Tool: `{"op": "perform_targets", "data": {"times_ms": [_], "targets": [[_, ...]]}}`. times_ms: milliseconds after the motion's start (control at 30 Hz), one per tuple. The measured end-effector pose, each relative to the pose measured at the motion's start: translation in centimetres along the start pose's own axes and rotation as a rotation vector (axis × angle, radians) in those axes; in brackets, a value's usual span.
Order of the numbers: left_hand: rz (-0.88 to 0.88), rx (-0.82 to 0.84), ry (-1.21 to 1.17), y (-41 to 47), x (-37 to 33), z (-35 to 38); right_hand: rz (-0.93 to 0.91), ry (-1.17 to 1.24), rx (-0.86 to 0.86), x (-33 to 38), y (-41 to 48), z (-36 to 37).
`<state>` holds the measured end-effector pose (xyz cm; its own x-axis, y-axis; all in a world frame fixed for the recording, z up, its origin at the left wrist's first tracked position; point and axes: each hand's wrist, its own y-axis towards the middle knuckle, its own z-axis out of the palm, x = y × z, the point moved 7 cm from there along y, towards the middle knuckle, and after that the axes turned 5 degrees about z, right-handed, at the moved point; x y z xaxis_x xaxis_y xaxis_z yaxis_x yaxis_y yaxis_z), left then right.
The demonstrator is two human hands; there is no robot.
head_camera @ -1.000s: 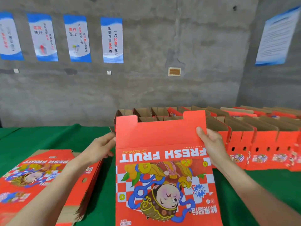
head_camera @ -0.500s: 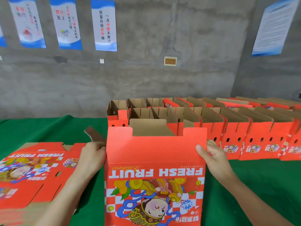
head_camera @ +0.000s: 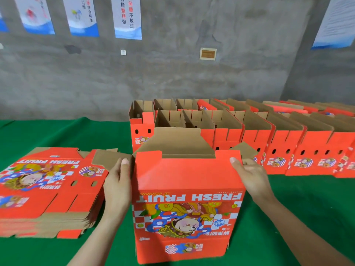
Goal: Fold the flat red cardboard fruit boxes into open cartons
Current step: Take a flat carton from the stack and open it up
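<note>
Box (head_camera: 188, 181) upright between hands. Left hand (head_camera: 117, 182) flat, fingers together, on its left wall; right hand (head_camera: 252, 176) pinches top-right corner.

Glossy printed red cardboard box (head_camera: 188, 189) with raw brown inside, green felt-like tablecloth (head_camera: 288, 208), rough concrete wall (head_camera: 172, 73).

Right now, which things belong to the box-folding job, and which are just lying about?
Job: half-opened box between left hand and right hand; stack of flat boxes beside it; rows of folded cartons behind.
Lying about: wall posters; small framed plaque; green table cover.
</note>
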<state>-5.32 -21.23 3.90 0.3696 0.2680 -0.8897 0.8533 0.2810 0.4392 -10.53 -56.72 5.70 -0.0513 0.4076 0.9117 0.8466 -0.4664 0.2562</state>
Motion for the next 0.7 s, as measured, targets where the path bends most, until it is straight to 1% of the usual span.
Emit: {"op": "perform_targets", "data": {"times_ms": [33, 67, 100, 200, 267, 333, 400, 500, 567, 600, 633, 667, 700], "targets": [[-0.044, 0.033, -0.037, 0.0, 0.4, 0.2, 0.033, 0.034, 0.009, -0.3, 0.2, 0.0], [-0.078, 0.049, -0.010, 0.2, 0.6, 0.3, 0.062, 0.075, 0.018, -0.7, 0.2, 0.1], [-0.072, 0.060, 0.045, 0.4, 0.8, 0.4, 0.082, 0.104, 0.025, -0.8, 0.2, 0.2], [0.034, 0.066, 0.221, 0.9, -0.2, 0.7, 0.099, 0.123, 0.050, -0.9, 0.2, 0.4], [0.055, 0.099, 0.260, 1.1, -0.3, 1.0, 0.087, 0.047, 0.044, -1.0, 0.3, 0.4], [0.032, 0.153, 0.261, 1.3, 0.0, 1.2, 0.064, -0.113, 0.016, -0.9, 0.2, 0.1], [0.039, 0.192, 0.262, 1.3, -0.3, 1.3, 0.000, -0.240, -0.023, -0.6, -0.1, -0.1], [0.174, 0.213, 0.364, 1.3, -1.8, 1.6, -0.039, -0.371, -0.001, 0.0, -0.1, 0.1], [0.217, 0.235, 0.419, 1.3, -2.6, 1.9, -0.051, -0.647, -0.030, 0.3, 0.1, -0.2], [0.223, 0.247, 0.433, 1.4, -2.8, 2.0, -0.115, -0.793, -0.067, 1.0, 0.2, -0.3], [0.227, 0.261, 0.441, 1.4, -2.9, 2.1, -0.222, -0.920, -0.096, 2.1, 0.2, -0.1], [0.225, 0.277, 0.447, 1.5, -2.9, 2.2, -0.339, -1.026, -0.098, 3.2, 0.1, 0.6], [0.215, 0.293, 0.459, 1.5, -2.9, 2.3, -0.431, -1.140, -0.049, 4.1, 0.0, 1.6]]}}
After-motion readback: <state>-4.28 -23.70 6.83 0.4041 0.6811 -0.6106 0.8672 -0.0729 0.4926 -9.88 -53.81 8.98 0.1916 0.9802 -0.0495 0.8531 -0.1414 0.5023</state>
